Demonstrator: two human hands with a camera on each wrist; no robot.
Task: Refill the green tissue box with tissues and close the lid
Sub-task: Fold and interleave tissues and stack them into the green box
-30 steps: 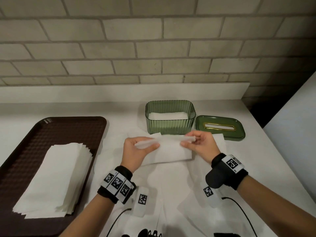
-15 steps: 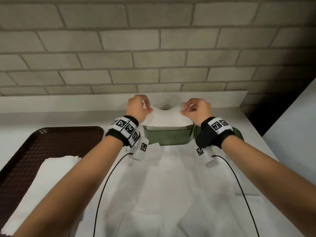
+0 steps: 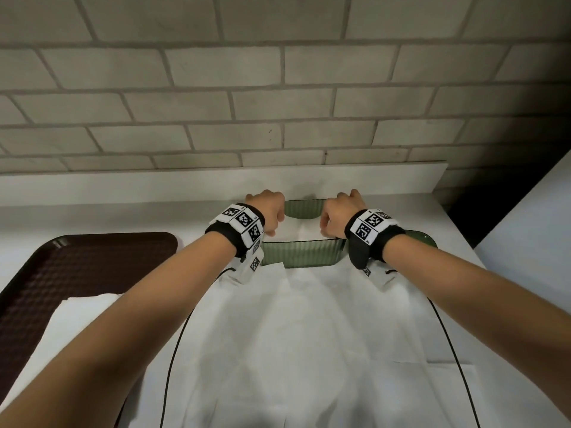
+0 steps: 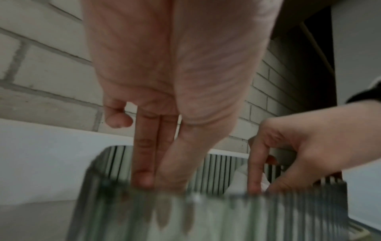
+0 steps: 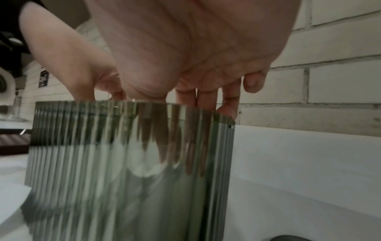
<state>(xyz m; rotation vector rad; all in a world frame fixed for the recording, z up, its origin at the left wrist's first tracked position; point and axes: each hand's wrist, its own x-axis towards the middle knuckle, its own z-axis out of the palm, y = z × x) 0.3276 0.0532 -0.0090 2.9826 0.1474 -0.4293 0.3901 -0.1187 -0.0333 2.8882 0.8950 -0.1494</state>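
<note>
The green ribbed tissue box (image 3: 302, 253) stands open at the back of the counter. A folded white tissue (image 3: 304, 231) lies across its inside. My left hand (image 3: 268, 208) reaches down into the box's left end and my right hand (image 3: 340, 211) into its right end. In the left wrist view my left hand (image 4: 156, 179) points its fingers and thumb straight down past the rim of the box (image 4: 226, 216), and my right hand (image 4: 266, 187) pinches the tissue. The right wrist view shows fingers (image 5: 206, 101) dipping behind the box wall (image 5: 123, 163). The green lid (image 3: 423, 237) lies right of the box.
A brown tray (image 3: 77, 264) at the left holds a stack of white tissues (image 3: 77, 313). Large white sheets (image 3: 309, 335) cover the counter in front of the box. The brick wall and a low ledge (image 3: 216, 183) run behind; a white cabinet (image 3: 525, 242) stands at the right.
Both hands carried the folded tissue from the counter's middle up over the box, and have now lowered it inside. The head view has tilted forward.
</note>
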